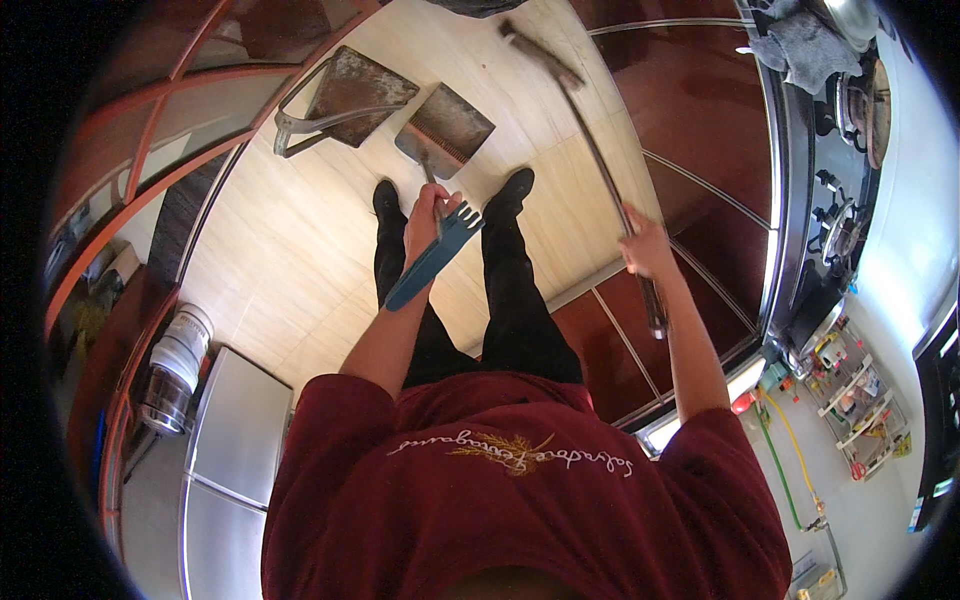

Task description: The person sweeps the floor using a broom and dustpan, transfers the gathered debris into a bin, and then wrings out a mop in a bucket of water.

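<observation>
My left hand [424, 222] is closed around the handle of a long-handled dustpan [462, 120], whose grey, dirty pan rests on the floor just beyond my feet. A row of comb-like teeth runs across the pan. By that hand, above the forearm, is a flat teal piece [430, 265] with prongs at one end; whether it belongs to the handle I cannot tell. On the right, my right hand [648, 246] grips the dark stick of a broom [598, 158]. The broom's narrow brown head lies out at the far side, somewhat blurred, over the floor.
A worn stool with a metal frame [350, 100] stands left of the dustpan. Dark red cabinets [690, 110] and a gas stove [840, 230] line the right. A glass-paned red frame [150, 110], a bucket [182, 340] and a silver refrigerator [235, 430] are on the left.
</observation>
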Motion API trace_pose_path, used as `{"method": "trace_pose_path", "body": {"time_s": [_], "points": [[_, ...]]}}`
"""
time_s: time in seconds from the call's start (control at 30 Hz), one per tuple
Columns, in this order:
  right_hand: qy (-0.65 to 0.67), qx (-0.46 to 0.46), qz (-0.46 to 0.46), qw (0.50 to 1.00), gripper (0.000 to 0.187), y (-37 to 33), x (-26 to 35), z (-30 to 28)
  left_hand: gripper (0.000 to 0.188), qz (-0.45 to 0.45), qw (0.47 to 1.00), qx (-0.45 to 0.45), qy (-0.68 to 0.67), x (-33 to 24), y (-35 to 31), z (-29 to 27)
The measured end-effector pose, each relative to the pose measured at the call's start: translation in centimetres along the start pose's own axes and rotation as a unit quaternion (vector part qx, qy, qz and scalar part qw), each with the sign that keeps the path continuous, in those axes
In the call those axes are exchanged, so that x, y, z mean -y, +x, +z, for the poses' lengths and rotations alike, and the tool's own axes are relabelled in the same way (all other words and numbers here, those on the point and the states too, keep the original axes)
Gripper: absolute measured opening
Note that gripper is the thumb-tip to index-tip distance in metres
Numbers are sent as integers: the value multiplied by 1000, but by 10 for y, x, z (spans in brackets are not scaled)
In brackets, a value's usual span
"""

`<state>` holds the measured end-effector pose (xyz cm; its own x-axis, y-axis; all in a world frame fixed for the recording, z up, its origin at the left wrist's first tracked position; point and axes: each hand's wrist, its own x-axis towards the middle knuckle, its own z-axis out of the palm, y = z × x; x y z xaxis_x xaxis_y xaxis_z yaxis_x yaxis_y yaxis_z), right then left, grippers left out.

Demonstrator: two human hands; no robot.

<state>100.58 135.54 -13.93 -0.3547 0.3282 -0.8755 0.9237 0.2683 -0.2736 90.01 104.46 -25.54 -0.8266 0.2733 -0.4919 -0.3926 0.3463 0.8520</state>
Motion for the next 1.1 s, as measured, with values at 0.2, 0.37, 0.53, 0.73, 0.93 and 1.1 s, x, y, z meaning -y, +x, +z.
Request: {"method": "trace_pose_path", "body": {"time_s": [0.2, 0.37, 0.53, 0.73, 0.93, 1.1], "points": [[-113, -31, -95, 989, 59, 70, 21, 41, 20, -98, 991, -88, -9, -24, -26, 19], [-316, 74, -12, 946, 63, 0, 26, 33, 21, -34, 985, -116, -124, -18, -29, 34], [-391, 90, -41, 915, 61, -59, 22, -5, 20, -97, 969, -182, -135, -19, -34, 35], [-324, 59, -20, 944, 60, -20, 80, 8, 19, -141, 936, -213, -244, -38, -48, 38], [-449, 3, -114, 886, 65, 39, 95, 44, 22, -79, 976, -167, -113, -2, -49, 30], [-537, 72, -74, 837, 64, -8, 53, 21, 25, -137, 985, -94, -48, -12, -41, 15]]}}
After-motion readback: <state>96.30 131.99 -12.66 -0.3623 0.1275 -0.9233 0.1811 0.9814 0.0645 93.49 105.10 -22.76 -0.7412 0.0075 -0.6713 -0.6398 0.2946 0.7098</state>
